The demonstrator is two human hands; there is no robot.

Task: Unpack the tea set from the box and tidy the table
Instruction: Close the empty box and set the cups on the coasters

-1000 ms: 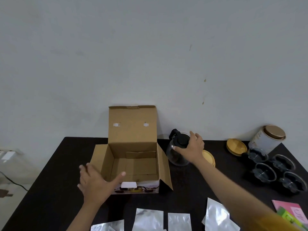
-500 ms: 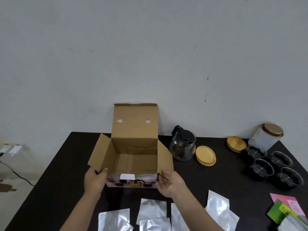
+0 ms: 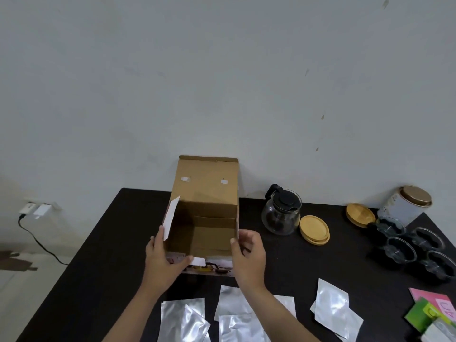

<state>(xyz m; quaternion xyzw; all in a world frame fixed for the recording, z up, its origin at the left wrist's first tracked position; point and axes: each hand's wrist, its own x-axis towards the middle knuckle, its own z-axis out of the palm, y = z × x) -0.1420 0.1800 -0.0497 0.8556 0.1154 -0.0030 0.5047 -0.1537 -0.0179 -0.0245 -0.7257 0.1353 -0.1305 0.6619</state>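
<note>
- Box [image 3: 204, 218]: open, looks empty, near the table's [image 3: 98, 255] back edge, lid flap upright.
- Left hand [image 3: 164, 261]: grasps the box's left front corner, fingers on the side flap.
- Right hand [image 3: 248, 255]: grasps the right front corner.
- Teapot [image 3: 281, 213], coasters [image 3: 314, 229], cups [image 3: 414, 250]: out, towards the right edge.
- Step: unpacking looks finished; folding side flaps inward.
- Next: bring lid down, remove box; gather pouches [image 3: 333, 307] along the front edge.

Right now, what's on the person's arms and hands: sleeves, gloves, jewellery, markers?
Nothing worn that shows. The left hand and right hand are bare: no gloves, rings, watch or tracking markers visible. Both forearms are uncovered down to the frame's bottom edge, so no sleeve appears in this view.
</note>
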